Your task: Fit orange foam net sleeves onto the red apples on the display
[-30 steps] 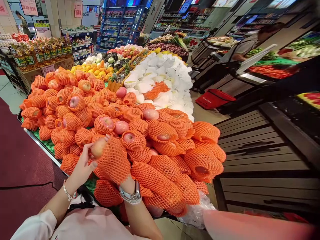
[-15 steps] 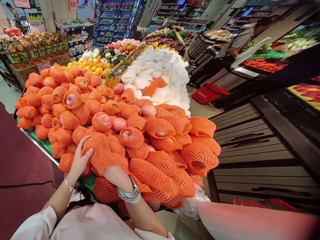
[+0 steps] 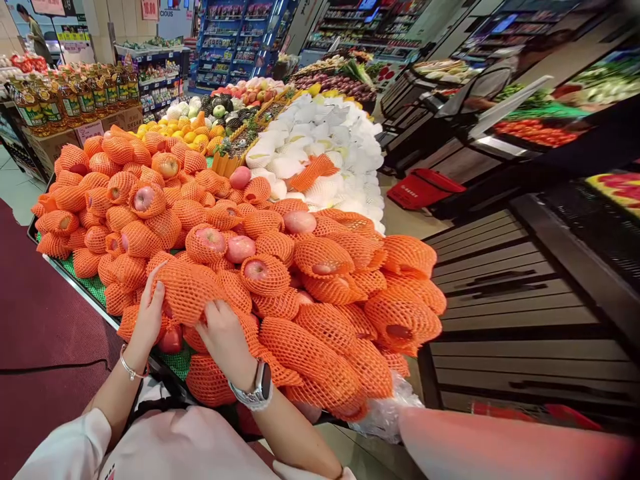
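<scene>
Both hands are on one orange foam fruit net [image 3: 186, 290] above the near edge of the apple pile. My left hand [image 3: 151, 308] grips its left end, thumb on the near side. With fingers curled, my right hand [image 3: 227, 337] pinches the right edge of the net. Whether an apple fills this net I cannot tell. Just below it a bare red apple [image 3: 171, 339] rests beside the green mat [image 3: 177, 363]. Around my hands lie many netted apples [image 3: 265, 273], some with pink skin showing, and larger orange nets [image 3: 310, 353] nested together at the right.
White-netted fruit [image 3: 320, 140] is heaped beyond the apples, with oranges [image 3: 193, 130] to its left. Oil bottles [image 3: 75, 97] stand at far left. A red basket [image 3: 425, 189] is on the floor at right, near a slatted wooden stand [image 3: 480, 273]. A blurred person [image 3: 493, 77] stands behind.
My right hand has come out of the net's opening, and its fingers now pinch the edge. The net has shifted slightly left and up, and more of the red apple beneath shows.
</scene>
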Demonstrator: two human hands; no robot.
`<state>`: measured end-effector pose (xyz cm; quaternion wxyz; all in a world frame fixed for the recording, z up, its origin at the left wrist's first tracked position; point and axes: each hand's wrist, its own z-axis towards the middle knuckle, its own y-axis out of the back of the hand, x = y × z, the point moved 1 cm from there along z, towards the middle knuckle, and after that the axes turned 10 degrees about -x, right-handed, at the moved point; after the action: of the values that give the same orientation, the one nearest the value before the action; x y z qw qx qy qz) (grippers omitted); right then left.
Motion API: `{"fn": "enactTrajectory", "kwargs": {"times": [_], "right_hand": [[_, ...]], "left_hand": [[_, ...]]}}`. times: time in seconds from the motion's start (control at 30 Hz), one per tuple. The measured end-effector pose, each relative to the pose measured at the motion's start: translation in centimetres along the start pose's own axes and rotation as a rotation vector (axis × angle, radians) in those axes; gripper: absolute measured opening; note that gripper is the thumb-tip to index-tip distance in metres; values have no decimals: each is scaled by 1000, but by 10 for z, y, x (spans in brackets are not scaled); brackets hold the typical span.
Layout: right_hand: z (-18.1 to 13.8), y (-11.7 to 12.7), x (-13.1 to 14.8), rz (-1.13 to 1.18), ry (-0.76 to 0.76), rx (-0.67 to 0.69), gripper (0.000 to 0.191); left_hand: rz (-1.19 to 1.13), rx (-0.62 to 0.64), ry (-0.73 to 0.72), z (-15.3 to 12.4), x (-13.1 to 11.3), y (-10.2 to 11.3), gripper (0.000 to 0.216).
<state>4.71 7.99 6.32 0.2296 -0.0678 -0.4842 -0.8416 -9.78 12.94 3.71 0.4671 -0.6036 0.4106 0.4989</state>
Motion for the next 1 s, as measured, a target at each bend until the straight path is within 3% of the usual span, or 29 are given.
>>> {"fn": "enactTrajectory", "kwargs": {"times": [0.23,0.37,0.5,0.6,0.67,0.77,0.83,0.93,1.0], "right_hand": [[8,-19,-18,160,-47,120,32],[8,-27,-25,274,-87,53,44],[7,-23,-27,420,-140,-83,43],[6,-11,-25,512,-195,-172,45],[4,-3,-22,544,-200,-201,49],[0,5,-20,586,-183,-198,50],[-3,6,-22,615,-193,-186,50],[-6,6,-27,619,-235,-189,49],[-7,10,-30,568,-258,-183,37]], "left_hand": [[165,-89,-65,-6,-12,-3,47],[177,-90,-133,-7,-15,-4,41],[32,-29,-118,-3,-21,-6,59],[-27,103,-139,1,-25,-2,83],[-64,273,-69,2,-25,2,94],[-107,467,175,1,-17,9,105],[-123,468,268,0,-12,11,108],[-135,363,304,-3,-7,7,99],[-159,337,362,-5,-5,1,92]]}}
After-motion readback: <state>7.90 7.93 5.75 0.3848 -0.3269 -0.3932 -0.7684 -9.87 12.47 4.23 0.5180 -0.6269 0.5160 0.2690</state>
